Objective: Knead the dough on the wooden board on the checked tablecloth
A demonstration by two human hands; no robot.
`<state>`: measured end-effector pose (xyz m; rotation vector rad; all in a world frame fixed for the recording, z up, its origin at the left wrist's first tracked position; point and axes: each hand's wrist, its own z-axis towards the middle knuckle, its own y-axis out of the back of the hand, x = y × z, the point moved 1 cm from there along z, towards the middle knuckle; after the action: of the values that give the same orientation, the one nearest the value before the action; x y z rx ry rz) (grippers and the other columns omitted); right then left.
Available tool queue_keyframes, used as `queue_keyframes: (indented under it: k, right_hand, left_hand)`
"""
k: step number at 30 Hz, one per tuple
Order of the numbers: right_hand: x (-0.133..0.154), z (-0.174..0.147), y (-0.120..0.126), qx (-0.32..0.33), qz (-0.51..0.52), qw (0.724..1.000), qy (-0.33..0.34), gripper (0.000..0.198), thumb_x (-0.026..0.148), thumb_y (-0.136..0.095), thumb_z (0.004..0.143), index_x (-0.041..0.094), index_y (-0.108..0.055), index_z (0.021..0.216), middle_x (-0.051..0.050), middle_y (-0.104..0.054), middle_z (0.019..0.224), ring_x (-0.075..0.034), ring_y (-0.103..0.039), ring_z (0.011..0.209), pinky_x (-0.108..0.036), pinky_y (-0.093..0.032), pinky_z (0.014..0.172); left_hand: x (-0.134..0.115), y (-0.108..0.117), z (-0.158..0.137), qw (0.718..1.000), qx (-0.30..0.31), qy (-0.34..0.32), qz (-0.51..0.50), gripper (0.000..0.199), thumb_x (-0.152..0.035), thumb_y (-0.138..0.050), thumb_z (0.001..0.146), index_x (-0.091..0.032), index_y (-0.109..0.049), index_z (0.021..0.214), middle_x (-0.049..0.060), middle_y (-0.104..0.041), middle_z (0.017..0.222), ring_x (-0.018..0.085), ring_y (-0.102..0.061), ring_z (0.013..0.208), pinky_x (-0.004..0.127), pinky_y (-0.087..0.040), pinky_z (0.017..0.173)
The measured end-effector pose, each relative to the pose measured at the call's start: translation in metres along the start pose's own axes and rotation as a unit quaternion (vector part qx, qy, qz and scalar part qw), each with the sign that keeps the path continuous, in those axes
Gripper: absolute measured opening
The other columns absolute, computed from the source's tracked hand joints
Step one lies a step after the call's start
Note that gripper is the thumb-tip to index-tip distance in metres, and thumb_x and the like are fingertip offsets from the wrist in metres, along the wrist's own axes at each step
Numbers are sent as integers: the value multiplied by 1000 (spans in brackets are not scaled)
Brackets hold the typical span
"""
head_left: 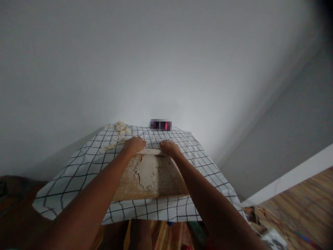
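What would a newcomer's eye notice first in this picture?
First, the two bare hands, left hand and right hand, resting on a pale wooden rolling pin at the far edge of a floured wooden board. Flattened, cracked dough lies on the board, over a white black-checked cloth. Pale dough scraps sit at the cloth's far left.

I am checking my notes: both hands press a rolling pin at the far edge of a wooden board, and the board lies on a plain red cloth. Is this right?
Not quite. In the head view, the cloth is white with a black grid, not plain red. The left hand and right hand do press the rolling pin at the board's far edge.
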<state>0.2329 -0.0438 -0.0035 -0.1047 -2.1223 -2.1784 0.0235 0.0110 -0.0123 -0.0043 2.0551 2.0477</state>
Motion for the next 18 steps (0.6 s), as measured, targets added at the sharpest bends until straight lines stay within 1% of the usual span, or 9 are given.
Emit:
queue_keyframes:
  k: [1, 2, 5, 7, 9, 11, 14, 16, 18]
  right_hand:
    - [1, -2, 0, 1, -9, 1000, 5, 50, 36, -33, 116, 18, -72, 141, -20, -72, 143, -30, -69, 132, -46, -55, 107]
    - [1, -5, 1, 1, -20, 1000, 10, 48, 35, -34, 116, 19, -72, 141, -19, -73, 142, -30, -69, 132, -46, -54, 108]
    - [4, -17, 3, -2, -40, 999, 21, 45, 33, -37, 116, 22, -71, 141, -17, -73, 141, -29, -69, 132, -48, -55, 109]
    - [6, -28, 5, -3, -38, 999, 23, 44, 31, -37, 116, 23, -72, 140, -16, -73, 143, -30, -68, 133, -49, -55, 108]
    - [7, -39, 5, -6, -41, 999, 31, 43, 28, -36, 116, 22, -73, 136, -16, -73, 143, -31, -68, 133, -49, -57, 106]
    - [7, -51, 3, -14, -60, 997, 55, 41, 24, -37, 115, 21, -74, 132, -16, -74, 140, -31, -69, 131, -47, -58, 104]
    - [8, -72, 2, -41, -86, 992, 82, 37, 21, -40, 113, 19, -74, 128, -16, -76, 133, -30, -71, 126, -45, -58, 101]
    - [10, -87, 3, -73, -79, 991, 79, 37, 23, -40, 114, 19, -74, 128, -15, -77, 132, -30, -71, 125, -45, -58, 102]
    - [14, -100, 6, -96, -64, 990, 78, 37, 24, -40, 115, 20, -75, 127, -15, -77, 134, -29, -70, 129, -46, -57, 105]
  left_hand:
    - [-1, 1, -5, 1000, 2, 4, -1, 55, -38, -41, 105, -10, -78, 135, 28, -73, 143, 38, -72, 130, 48, -56, 106]
    - [-2, 1, -10, 1000, -9, 3, -2, 56, -37, -39, 105, -10, -76, 137, 29, -71, 145, 39, -70, 133, 51, -55, 108]
    - [-3, 2, -28, 998, -69, 5, -1, 55, -35, -39, 105, -10, -74, 141, 30, -68, 148, 44, -64, 138, 63, -49, 114]
    - [-2, 0, -38, 996, -93, 2, -12, 53, -36, -41, 105, -14, -74, 140, 27, -67, 150, 45, -60, 142, 71, -44, 117]
    - [-1, -2, -48, 996, -88, -5, -24, 50, -37, -43, 104, -18, -75, 138, 24, -66, 154, 46, -56, 146, 77, -41, 118]
    - [-1, -3, -57, 996, -86, -23, -18, 46, -35, -45, 103, -20, -78, 132, 23, -66, 155, 47, -53, 149, 81, -39, 118]
    - [0, -4, -74, 995, -86, -44, 8, 43, -33, -45, 104, -21, -81, 124, 21, -69, 153, 46, -55, 148, 81, -38, 118]
    - [1, -4, -87, 994, -95, -53, 23, 44, -33, -43, 106, -22, -81, 126, 20, -70, 152, 44, -57, 147, 77, -40, 119]
    - [2, -3, -101, 990, -111, -77, 33, 44, -32, -44, 107, -20, -80, 130, 20, -71, 151, 42, -60, 144, 71, -44, 119]
